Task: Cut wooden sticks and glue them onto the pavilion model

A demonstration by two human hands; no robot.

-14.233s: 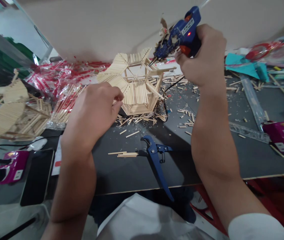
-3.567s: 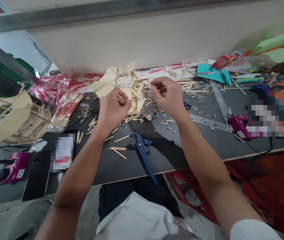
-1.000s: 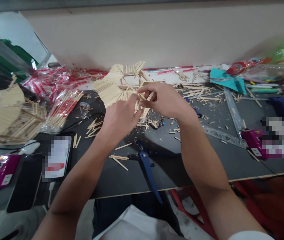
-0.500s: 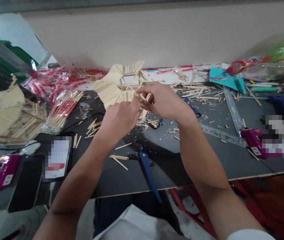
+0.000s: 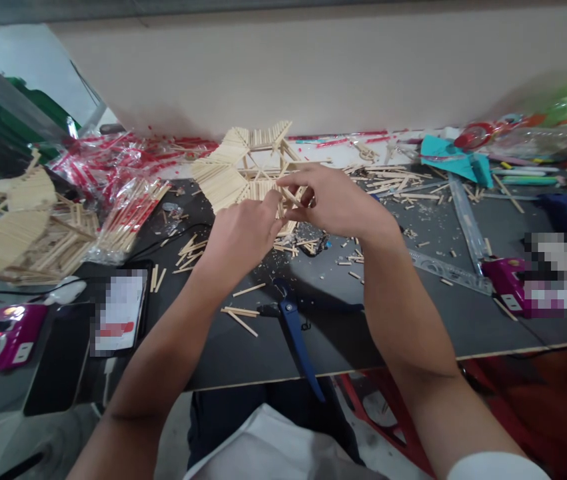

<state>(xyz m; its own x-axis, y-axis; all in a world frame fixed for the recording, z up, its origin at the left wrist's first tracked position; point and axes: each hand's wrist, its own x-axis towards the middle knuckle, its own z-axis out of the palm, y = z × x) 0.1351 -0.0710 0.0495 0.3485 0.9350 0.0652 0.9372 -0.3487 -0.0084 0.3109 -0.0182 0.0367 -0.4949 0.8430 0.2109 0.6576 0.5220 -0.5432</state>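
A model built of pale wooden sticks (image 5: 220, 180), with slatted panels around an open frame, stands at the middle back of the table. My left hand (image 5: 246, 233) is closed at the model's near right edge, its fingertips against the sticks. From the right, my right hand (image 5: 336, 200) reaches in with thumb and fingers pinched on a short wooden stick (image 5: 290, 197) at the model's frame. The fingertips of both hands nearly meet, and they partly hide the spot where the stick touches the model.
Blue cutting pliers (image 5: 293, 320) lie near the front edge beside loose sticks (image 5: 240, 319). Another stick model (image 5: 23, 227), bagged chopsticks (image 5: 130, 217) and a phone (image 5: 120, 310) are on the left. Clear rulers (image 5: 450, 270) and a purple power socket (image 5: 506, 287) are on the right.
The whole view has shifted slightly, so things appear a little further right. Both hands stay at the same spot on the model, with hardly any finger movement.
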